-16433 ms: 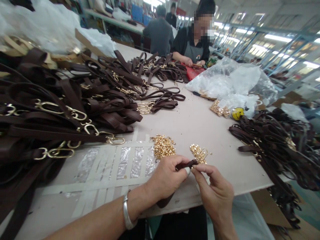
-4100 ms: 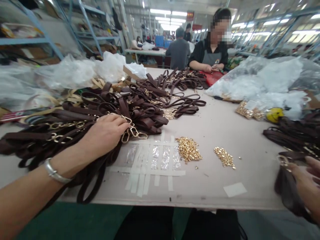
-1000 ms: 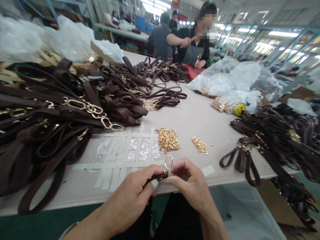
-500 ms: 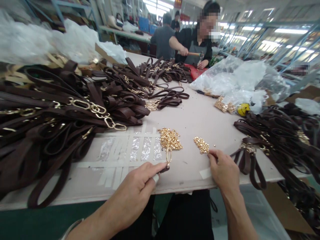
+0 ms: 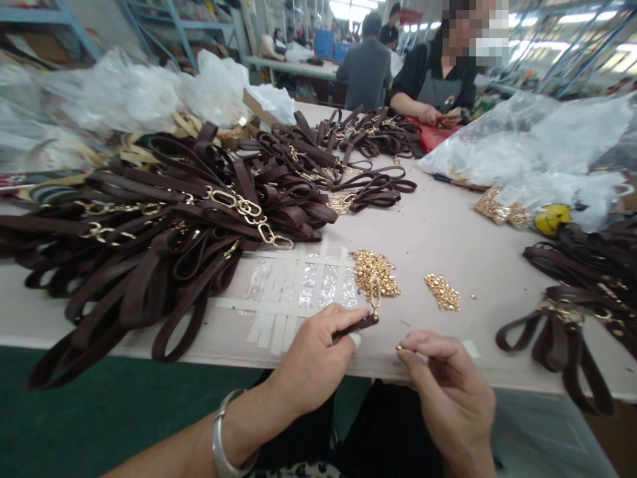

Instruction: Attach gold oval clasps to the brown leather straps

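Observation:
My left hand pinches the end of a dark brown strap that carries a gold clasp, held just above the table's front edge. My right hand is beside it, thumb and forefinger closed on a tiny gold fastener. Just beyond the hands, two small heaps of gold hardware lie on the table: a larger heap and a smaller heap.
A big pile of brown straps with gold clasps covers the left of the pale table. More straps lie at the right, plastic bags behind them. A person works at the far end. Clear tape strips cross the tabletop.
My right hand has come back from the smaller gold heap toward the strap end, now holding a small gold piece. The view has shifted to the left.

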The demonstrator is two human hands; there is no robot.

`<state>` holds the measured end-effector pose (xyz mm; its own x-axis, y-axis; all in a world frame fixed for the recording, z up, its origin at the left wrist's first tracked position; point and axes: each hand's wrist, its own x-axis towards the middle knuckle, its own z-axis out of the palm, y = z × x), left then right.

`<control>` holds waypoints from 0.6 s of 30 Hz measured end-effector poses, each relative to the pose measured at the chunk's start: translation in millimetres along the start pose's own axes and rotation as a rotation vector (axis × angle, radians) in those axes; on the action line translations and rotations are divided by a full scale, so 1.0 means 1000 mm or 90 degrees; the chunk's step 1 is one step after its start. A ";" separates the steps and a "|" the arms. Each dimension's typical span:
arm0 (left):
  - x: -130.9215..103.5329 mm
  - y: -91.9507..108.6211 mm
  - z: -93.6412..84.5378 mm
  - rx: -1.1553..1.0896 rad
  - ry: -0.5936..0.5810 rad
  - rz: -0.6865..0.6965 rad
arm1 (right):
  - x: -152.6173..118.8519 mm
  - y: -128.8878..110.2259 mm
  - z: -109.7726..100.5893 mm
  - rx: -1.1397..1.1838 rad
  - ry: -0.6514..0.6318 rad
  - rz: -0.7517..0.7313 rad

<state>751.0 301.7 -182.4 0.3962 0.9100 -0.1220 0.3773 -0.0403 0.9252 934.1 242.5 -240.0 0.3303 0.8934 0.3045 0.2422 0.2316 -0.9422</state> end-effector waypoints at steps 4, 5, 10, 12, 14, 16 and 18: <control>-0.002 0.000 0.007 0.042 0.011 0.042 | -0.007 -0.010 0.027 0.057 -0.066 -0.105; -0.002 -0.001 0.008 0.027 -0.005 0.041 | -0.006 -0.010 0.030 0.064 -0.075 -0.113; -0.003 -0.003 0.006 -0.099 -0.105 -0.045 | -0.006 -0.010 0.031 0.103 -0.044 -0.054; -0.004 0.000 0.003 -0.029 -0.085 -0.036 | -0.008 -0.010 0.030 0.097 -0.022 -0.040; -0.006 0.003 -0.001 0.042 -0.070 -0.010 | -0.010 -0.010 0.029 0.094 -0.011 -0.032; -0.006 0.006 -0.002 0.065 -0.069 0.008 | -0.012 -0.010 0.029 0.094 -0.003 -0.028; -0.006 0.006 0.000 0.049 -0.065 0.017 | -0.014 -0.011 0.030 0.097 0.002 -0.028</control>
<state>750.6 295.8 -175.5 0.4893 0.8613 -0.1372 0.4274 -0.0996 0.8986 899.9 239.2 -238.2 0.3250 0.8804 0.3454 0.1147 0.3259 -0.9384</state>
